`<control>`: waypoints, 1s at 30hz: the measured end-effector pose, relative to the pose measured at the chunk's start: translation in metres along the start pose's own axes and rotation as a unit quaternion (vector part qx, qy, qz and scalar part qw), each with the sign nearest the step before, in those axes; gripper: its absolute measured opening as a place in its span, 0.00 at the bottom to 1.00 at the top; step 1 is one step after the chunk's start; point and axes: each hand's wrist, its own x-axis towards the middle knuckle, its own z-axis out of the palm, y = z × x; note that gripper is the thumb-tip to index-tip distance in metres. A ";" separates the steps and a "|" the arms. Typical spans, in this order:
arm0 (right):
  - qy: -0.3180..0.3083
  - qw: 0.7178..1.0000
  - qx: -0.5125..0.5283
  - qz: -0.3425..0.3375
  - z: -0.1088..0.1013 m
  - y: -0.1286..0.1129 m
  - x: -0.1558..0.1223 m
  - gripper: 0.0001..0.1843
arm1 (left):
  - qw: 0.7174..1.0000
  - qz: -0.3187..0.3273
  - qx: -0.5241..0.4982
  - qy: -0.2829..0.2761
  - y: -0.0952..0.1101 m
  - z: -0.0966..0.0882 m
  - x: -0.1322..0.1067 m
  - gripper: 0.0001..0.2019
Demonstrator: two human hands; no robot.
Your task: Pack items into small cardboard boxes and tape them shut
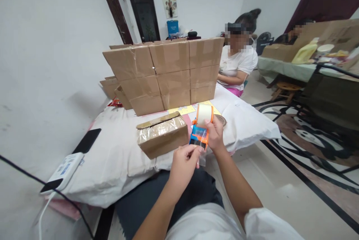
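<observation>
On the white-covered table [112,161], a brown cardboard box [164,139] with shiny tape lies left of the hands. Beside it, the left hand [185,157] pinches narrowly, exactly what unclear, at the lower end of an orange-and-blue plastic tape dispenser [199,132], which the right hand [216,133] holds raised.

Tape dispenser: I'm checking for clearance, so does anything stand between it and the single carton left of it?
Nothing visible stands between the tape dispenser in the right hand and the single carton. The left hand, at the dispenser's lower end, appears just below that gap.
</observation>
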 end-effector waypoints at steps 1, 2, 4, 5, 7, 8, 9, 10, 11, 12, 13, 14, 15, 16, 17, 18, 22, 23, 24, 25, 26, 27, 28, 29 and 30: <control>-0.001 1.000 -0.005 -0.001 0.000 0.000 -0.002 0.13 | 1.000 -0.007 -0.007 -0.007 0.000 -0.002 0.000 0.16; 0.000 1.000 -0.013 -0.003 -0.001 0.001 -0.003 0.14 | 1.000 -0.015 -0.019 -0.018 0.001 -0.003 -0.001 0.16; 0.008 1.000 -0.027 -0.014 -0.003 0.000 -0.005 0.15 | 0.997 -0.032 -0.046 -0.044 0.002 -0.005 -0.003 0.16; 0.013 0.999 -0.030 -0.023 -0.003 -0.001 -0.006 0.15 | 0.996 -0.037 -0.057 -0.055 0.004 -0.006 -0.004 0.16; 0.024 0.998 -0.031 -0.047 -0.006 -0.002 -0.007 0.15 | 0.995 -0.041 -0.063 -0.064 0.006 -0.006 -0.007 0.17; 0.034 0.997 -0.032 -0.060 -0.007 -0.003 -0.007 0.15 | 0.995 -0.041 -0.058 -0.064 0.007 -0.005 -0.008 0.17; 0.046 0.996 -0.035 -0.071 -0.008 -0.003 -0.008 0.15 | 0.996 -0.040 -0.051 -0.063 0.007 -0.004 -0.009 0.17; 0.058 0.994 -0.040 -0.078 -0.009 -0.004 -0.008 0.15 | 0.996 -0.040 -0.046 -0.064 0.007 -0.004 -0.010 0.17; 0.069 0.993 -0.045 -0.081 -0.010 -0.005 -0.007 0.15 | 0.996 -0.040 -0.044 -0.067 0.007 -0.003 -0.009 0.17; 0.076 0.993 -0.051 -0.079 -0.011 -0.006 -0.007 0.16 | 0.996 -0.041 -0.043 -0.072 0.007 -0.003 -0.009 0.17; 0.080 0.992 -0.058 -0.073 -0.012 -0.007 -0.007 0.16 | 0.995 -0.042 -0.045 -0.077 0.007 -0.002 -0.008 0.17; 0.083 0.992 -0.064 -0.065 -0.012 -0.009 -0.007 0.16 | 0.995 -0.043 -0.048 -0.083 0.007 -0.002 -0.007 0.17; 0.087 0.992 -0.069 -0.057 -0.012 -0.010 -0.006 0.17 | 0.994 -0.042 -0.050 -0.087 0.007 -0.002 -0.006 0.17; 0.090 0.992 -0.073 -0.052 -0.012 -0.011 -0.005 0.17 | 0.994 -0.042 -0.052 -0.089 0.008 -0.002 -0.006 0.17; 0.091 0.992 -0.073 -0.049 -0.012 -0.012 -0.005 0.17 | 0.994 -0.041 -0.054 -0.091 0.008 -0.002 -0.005 0.18; 0.091 0.992 -0.070 -0.047 -0.012 -0.013 -0.004 0.17 | 0.993 -0.042 -0.056 -0.092 0.009 -0.002 -0.005 0.18; 0.082 0.995 -0.042 -0.045 -0.011 -0.014 -0.004 0.14 | 0.991 -0.055 -0.064 -0.101 0.007 0.000 -0.005 0.19; 0.081 0.995 -0.043 -0.049 -0.011 -0.014 -0.005 0.14 | 0.991 -0.059 -0.066 -0.103 0.006 -0.001 -0.005 0.19; 0.079 0.994 -0.049 -0.055 -0.011 -0.014 -0.006 0.14 | 0.990 -0.062 -0.065 -0.105 0.004 -0.001 -0.005 0.19; 0.075 0.993 -0.059 -0.062 -0.012 -0.013 -0.007 0.15 | 0.990 -0.066 -0.062 -0.108 0.002 -0.002 -0.006 0.19; 0.070 0.993 -0.071 -0.069 -0.012 -0.013 -0.008 0.15 | 0.990 -0.071 -0.057 -0.112 0.000 -0.003 -0.006 0.19; 0.065 0.992 -0.082 -0.077 -0.012 -0.012 -0.010 0.16 | 0.989 -0.077 -0.050 -0.116 -0.001 -0.004 -0.007 0.19; 0.060 0.990 -0.094 -0.085 -0.013 -0.011 -0.011 0.16 | 0.989 -0.082 -0.042 -0.119 -0.002 -0.005 -0.007 0.19; 0.055 0.989 -0.104 -0.094 -0.013 -0.011 -0.011 0.16 | 0.988 -0.085 -0.036 -0.120 -0.002 -0.007 -0.008 0.19; 0.052 0.987 -0.113 -0.104 -0.013 -0.010 -0.012 0.15 | 0.988 -0.088 -0.031 -0.121 -0.001 -0.008 -0.008 0.19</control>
